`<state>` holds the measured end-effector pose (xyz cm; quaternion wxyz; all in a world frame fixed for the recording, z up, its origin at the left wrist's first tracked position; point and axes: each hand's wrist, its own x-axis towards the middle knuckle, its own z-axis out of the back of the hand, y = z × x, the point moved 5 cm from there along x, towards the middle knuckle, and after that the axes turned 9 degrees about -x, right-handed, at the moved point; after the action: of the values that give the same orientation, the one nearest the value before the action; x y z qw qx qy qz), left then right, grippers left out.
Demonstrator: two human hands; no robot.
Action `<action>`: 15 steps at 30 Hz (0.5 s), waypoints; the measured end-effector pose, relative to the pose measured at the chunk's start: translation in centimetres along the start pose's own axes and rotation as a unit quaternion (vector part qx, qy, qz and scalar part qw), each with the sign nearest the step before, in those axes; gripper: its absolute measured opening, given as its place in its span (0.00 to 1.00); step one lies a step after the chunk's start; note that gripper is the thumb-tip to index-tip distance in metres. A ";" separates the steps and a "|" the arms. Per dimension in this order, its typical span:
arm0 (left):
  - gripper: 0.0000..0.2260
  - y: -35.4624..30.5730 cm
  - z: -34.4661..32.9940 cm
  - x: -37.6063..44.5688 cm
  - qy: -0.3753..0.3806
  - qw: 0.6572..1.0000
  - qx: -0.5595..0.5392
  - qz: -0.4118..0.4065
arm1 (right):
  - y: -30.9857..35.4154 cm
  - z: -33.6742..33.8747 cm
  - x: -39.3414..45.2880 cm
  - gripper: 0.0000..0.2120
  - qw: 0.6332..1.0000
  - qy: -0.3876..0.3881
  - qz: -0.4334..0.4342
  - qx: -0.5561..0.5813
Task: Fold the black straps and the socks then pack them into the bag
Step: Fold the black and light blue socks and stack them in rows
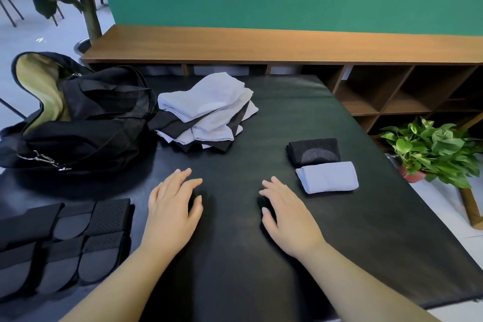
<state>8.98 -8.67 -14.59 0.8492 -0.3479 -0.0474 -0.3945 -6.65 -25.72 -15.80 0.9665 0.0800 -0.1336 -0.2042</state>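
Note:
An open black bag (86, 125) with a tan lining lies at the table's far left. Beside it sits a loose pile of pale blue and black socks (206, 110). To the right lie two folded socks, a black one (313, 151) and a pale blue one (328, 176) in front of it. Several folded black straps (68, 240) are lined up at the near left. My left hand (173, 206) and my right hand (285, 212) rest flat on the black table (392, 243), fingers relaxed, holding nothing.
A wooden shelf unit (287, 46) runs along the green wall behind the table. A potted green plant (431, 149) stands on the floor to the right. A larger plant (88, 8) stands at the far left.

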 end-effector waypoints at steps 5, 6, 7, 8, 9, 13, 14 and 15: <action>0.20 0.5 0.3 4.8 0.026 0.998 0.032 0.043 | 0.0 -0.2 0.3 0.34 0.997 0.071 0.000 -0.024; 0.22 0.5 0.4 5.6 0.030 0.998 0.042 0.042 | 0.0 -0.3 0.3 0.35 0.996 0.080 0.002 -0.034; 0.23 0.4 0.5 6.5 0.036 0.997 0.050 0.041 | 0.1 -0.3 0.4 0.35 0.995 0.086 0.004 -0.040; 0.23 0.4 0.5 7.2 0.044 0.996 0.058 0.044 | 0.1 -0.3 0.4 0.35 0.995 0.089 0.004 -0.043; 0.24 0.4 0.4 8.0 0.052 0.995 0.067 0.046 | 0.1 -0.3 0.4 0.35 0.995 0.092 0.002 -0.044; 0.25 0.6 0.3 10.6 0.067 0.992 0.104 0.037 | -0.1 -0.4 0.5 0.34 0.995 0.094 -0.002 -0.045; 0.25 0.7 0.4 11.2 0.069 0.991 0.109 0.035 | -0.1 -0.5 0.5 0.34 0.995 0.093 -0.003 -0.044; 0.26 0.8 0.4 11.7 0.072 0.990 0.114 0.033 | -0.1 -0.5 0.5 0.33 0.995 0.093 -0.003 -0.043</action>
<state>17.62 -15.53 -10.61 0.8971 -0.2211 -0.0193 -0.3821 -6.14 -25.97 -16.15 0.9765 0.0577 -0.0344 -0.2046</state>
